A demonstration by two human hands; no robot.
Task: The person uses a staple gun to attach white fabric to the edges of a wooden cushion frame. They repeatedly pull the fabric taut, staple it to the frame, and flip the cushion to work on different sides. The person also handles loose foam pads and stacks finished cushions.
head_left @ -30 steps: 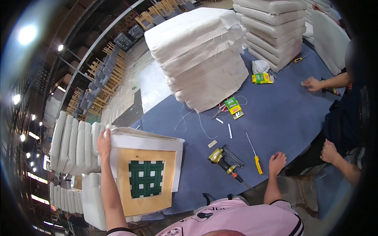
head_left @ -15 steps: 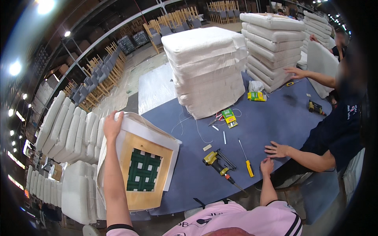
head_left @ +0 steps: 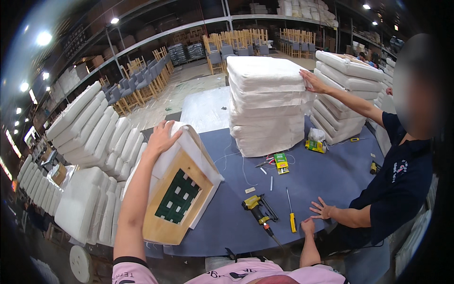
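My left hand (head_left: pixel 163 138) grips the top edge of a white padded chair seat (head_left: pixel 188 137), which stands tilted at the table's left end. Its underside faces me, with a pale wooden frame (head_left: pixel 158 208) around woven green webbing (head_left: pixel 177 196). At the table's near edge my right hand (head_left: pixel 308 226) is closed in a loose fist, with nothing visible in it. Close to it lie a yellow-handled screwdriver (head_left: pixel 292 222) and a co-worker's spread hand (head_left: pixel 322 208). A yellow and black staple gun (head_left: pixel 257 210) lies between the seat and the screwdriver.
On the blue-grey table (head_left: pixel 326 175) are a stack of white seats (head_left: pixel 267 113), red-handled pliers (head_left: pixel 266 161) and a green-yellow box (head_left: pixel 281 163). The co-worker's other hand (head_left: pixel 312 81) touches that stack. More seat stacks (head_left: pixel 78 123) stand at the left.
The seat leans more, and my left hand has shifted over its top edge. The co-worker's far hand has moved from the rear stack to the nearer one. My view has also shifted.
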